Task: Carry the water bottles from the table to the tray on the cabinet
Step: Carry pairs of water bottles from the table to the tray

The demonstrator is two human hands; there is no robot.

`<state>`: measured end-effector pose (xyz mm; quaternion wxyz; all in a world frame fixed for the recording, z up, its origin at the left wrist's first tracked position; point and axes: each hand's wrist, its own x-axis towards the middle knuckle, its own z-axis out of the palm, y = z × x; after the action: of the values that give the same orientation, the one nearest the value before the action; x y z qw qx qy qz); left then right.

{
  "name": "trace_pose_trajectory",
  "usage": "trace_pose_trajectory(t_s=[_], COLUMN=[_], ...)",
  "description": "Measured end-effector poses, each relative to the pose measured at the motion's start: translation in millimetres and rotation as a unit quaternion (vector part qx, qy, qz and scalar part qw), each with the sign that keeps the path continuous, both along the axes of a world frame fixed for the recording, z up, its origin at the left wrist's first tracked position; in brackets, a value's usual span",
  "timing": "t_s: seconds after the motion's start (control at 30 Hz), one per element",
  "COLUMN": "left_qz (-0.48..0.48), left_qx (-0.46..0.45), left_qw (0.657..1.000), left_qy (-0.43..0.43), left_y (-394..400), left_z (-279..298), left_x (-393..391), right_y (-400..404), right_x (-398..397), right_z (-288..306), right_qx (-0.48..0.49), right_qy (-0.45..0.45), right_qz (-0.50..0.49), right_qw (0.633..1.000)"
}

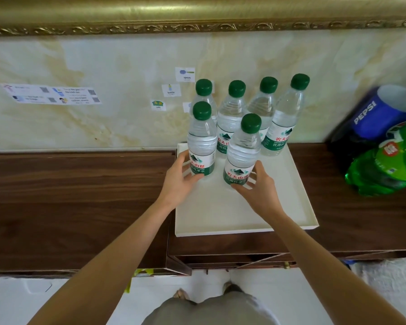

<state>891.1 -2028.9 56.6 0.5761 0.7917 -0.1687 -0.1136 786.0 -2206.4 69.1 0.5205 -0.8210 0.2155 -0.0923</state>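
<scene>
On the dark wooden cabinet [80, 195], a white tray [220, 214] lies near its front edge, and six water bottles stand upright in the far half of it. Four make the far row; the front-left bottle [201, 146] and the front-right bottle [240, 151] stand nearer. The table from the task is not in view.

The left hand [177, 181] is curled around the lower part of the front-left bottle, fingers on its label. The right hand [259, 186] pinches the base of the front-right bottle between thumb and fingers. Both bottles seem to rest on the tray, so I judge this to be the moment of setting down, but I cannot tell if the grip is already loose.

The main risk is tipping. The bottles are tall and narrow and stand close together, some almost touching. If a hand pulls away sideways or catches a label, one bottle may fall and knock the far row like dominoes. The front-right bottle looks a little tilted, though the wide lens may cause this.

The near edge of the tray seems to reach slightly over the raised middle part of the cabinet, so a push toward the person could shift it.

At the right, a Pepsi bottle [373, 113] and a green soda bottle [389, 165] lie against the wall [103, 66], apart from the tray. Small paper labels [171, 90] stick on the wall behind. Nothing blocks the hands.
</scene>
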Motion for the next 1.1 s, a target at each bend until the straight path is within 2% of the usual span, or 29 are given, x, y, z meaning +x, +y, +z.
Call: trace_pose_trajectory(t_s=[0.4, 1.1], left_qz=[-0.003, -0.004], left_qx=[0.010, 0.000], left_qw=[1.000, 1.000], left_qy=[-0.006, 0.012], left_y=[0.5, -3.4], left_z=[-2.7, -0.8], left_x=[1.4, -3.9], right_y=[10.8, 3.3], right_x=[22.6, 33.8], right_z=[-2.6, -4.0], right_qx=[-0.018, -0.034], right_qy=[-0.024, -0.015], right_qz=[0.006, 0.006], right_qw=[1.000, 0.999])
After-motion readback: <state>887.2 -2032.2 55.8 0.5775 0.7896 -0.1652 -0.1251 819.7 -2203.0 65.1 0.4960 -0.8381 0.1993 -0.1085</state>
